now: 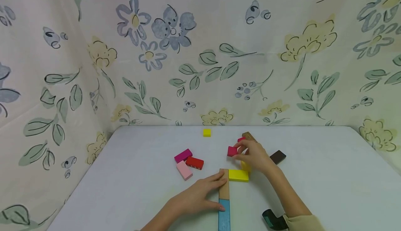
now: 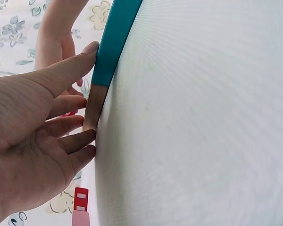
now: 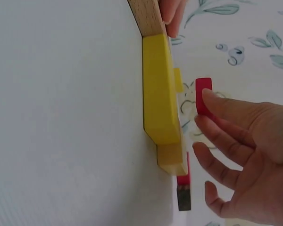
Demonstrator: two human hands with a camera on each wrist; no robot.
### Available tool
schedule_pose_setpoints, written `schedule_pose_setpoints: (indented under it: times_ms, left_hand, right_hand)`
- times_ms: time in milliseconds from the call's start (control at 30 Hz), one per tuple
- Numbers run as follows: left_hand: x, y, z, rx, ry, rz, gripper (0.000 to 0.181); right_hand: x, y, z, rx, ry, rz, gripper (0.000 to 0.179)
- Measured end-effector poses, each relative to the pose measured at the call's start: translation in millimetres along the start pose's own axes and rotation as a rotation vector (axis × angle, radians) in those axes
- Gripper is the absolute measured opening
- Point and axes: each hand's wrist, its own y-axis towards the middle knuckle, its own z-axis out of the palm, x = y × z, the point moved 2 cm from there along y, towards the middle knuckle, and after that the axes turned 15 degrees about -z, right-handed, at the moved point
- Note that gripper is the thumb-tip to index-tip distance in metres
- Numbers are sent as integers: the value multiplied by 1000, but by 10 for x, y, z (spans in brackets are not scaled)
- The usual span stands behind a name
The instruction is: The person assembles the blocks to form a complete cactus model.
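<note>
My right hand [image 1: 255,154] pinches a small red block [image 1: 232,151] between thumb and fingertips, and the right wrist view shows the red block [image 3: 203,96] raised off the table. My left hand [image 1: 198,194] lies with fingers spread beside a row of two blocks. Its fingertips touch the natural wood block [image 1: 224,185], and its thumb rests at the blue block [image 1: 224,215] behind it, nearer me. A yellow block [image 1: 238,175] extends rightward from the wood block's far end. Beyond that, a yellow-orange block [image 1: 245,166] is partly hidden under my right hand.
Magenta [image 1: 183,155], red dotted [image 1: 195,163] and pink [image 1: 184,170] blocks lie grouped on the left. A yellow cube [image 1: 207,132] sits near the far edge. Behind my right hand are a brown block [image 1: 249,137] and another red piece [image 1: 240,139]; a dark block [image 1: 277,157] lies right.
</note>
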Motion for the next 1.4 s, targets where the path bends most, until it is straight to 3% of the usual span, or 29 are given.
schedule_pose_setpoints:
  times_ms: [333, 533, 600, 867, 933, 1033, 1233, 1333, 1400]
  left_hand:
    - [44, 37, 11, 1, 8, 17, 79]
    - [402, 318, 187, -24, 46, 105, 84]
    - [442, 352, 209, -26, 52, 106, 85]
    - [98, 65, 22, 7, 24, 37, 80]
    - [94, 59, 16, 13, 25, 40, 79]
    - [160, 118, 54, 19, 9, 40, 80]
    - [481, 390, 237, -2, 14, 87, 85]
    - [540, 443, 275, -20, 28, 111, 86]
    - [503, 412, 254, -30, 33, 113, 85]
  right_hand:
    - [61, 13, 168, 18, 26, 38, 28]
    - [77, 12, 218, 35, -11, 41, 29]
    - [75, 17, 231, 41, -37, 28, 29]
    - [69, 12, 258, 62, -75, 4, 29]
    - [73, 6, 262, 67, -78, 0, 29]
    - [84, 0, 265, 75, -80, 5, 29]
    - [85, -5, 277, 86, -90, 16, 26]
    - [84, -4, 278, 87, -96, 8, 21]
    - [85, -2, 276, 89, -92, 2, 18]
